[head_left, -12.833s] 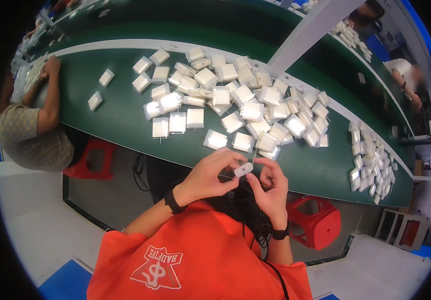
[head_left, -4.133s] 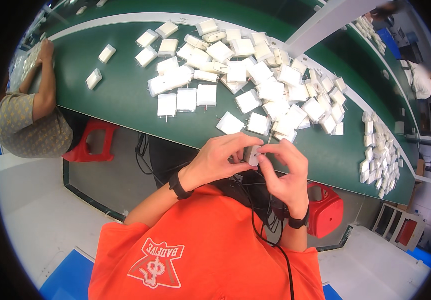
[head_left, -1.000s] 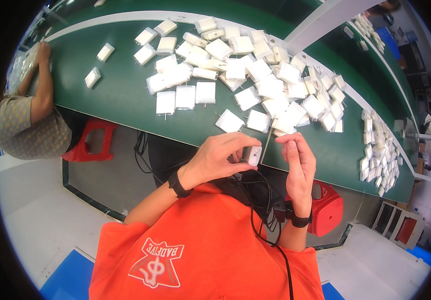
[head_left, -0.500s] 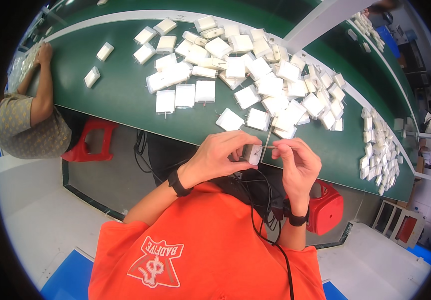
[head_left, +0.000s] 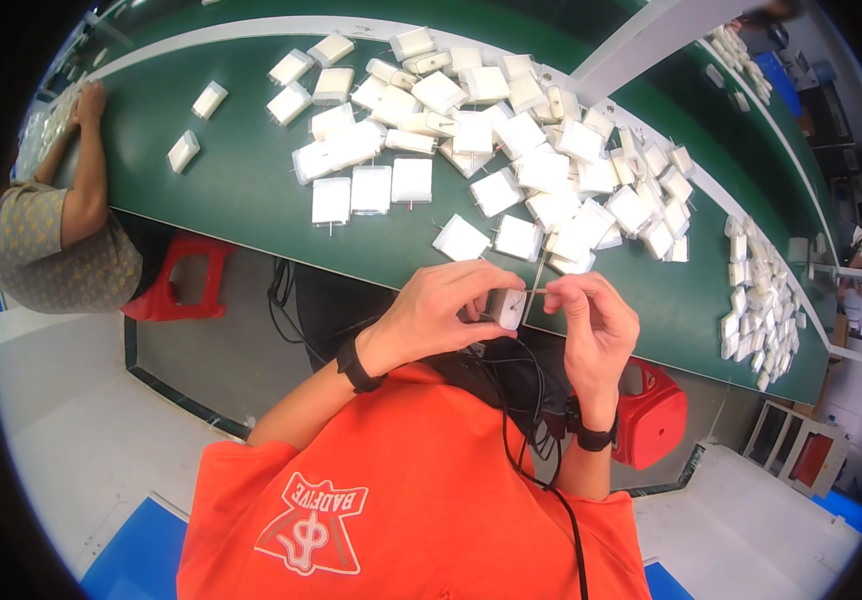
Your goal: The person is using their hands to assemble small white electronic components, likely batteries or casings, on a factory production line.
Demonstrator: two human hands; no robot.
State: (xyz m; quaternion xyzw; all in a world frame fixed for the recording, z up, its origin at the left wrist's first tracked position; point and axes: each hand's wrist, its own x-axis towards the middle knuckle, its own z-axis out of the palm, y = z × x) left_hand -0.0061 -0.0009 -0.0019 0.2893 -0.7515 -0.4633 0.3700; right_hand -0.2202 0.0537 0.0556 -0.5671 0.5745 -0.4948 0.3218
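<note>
My left hand [head_left: 451,303] grips a small white block [head_left: 510,309] between thumb and fingers, in front of the table's near edge. On the face of the block toward me there is a dark slot or small metal part. Beside it, my right hand [head_left: 593,325] pinches a thin rod [head_left: 537,292] whose tip reaches the block's upper right side. Whether that tip touches the block, I cannot tell. Just beyond both hands lie loose white blocks [head_left: 461,238], many with clear edges and thin pins sticking out.
A large heap of white blocks [head_left: 541,170] covers the middle of the green table [head_left: 241,185]. Another pile [head_left: 756,310] lies at the right. A person [head_left: 66,235] works at the far left. Red stools [head_left: 651,415] and black cables [head_left: 511,430] are close by.
My right hand has shifted very slightly to the left with the thin rod. My left hand still grips the block in the same place.
</note>
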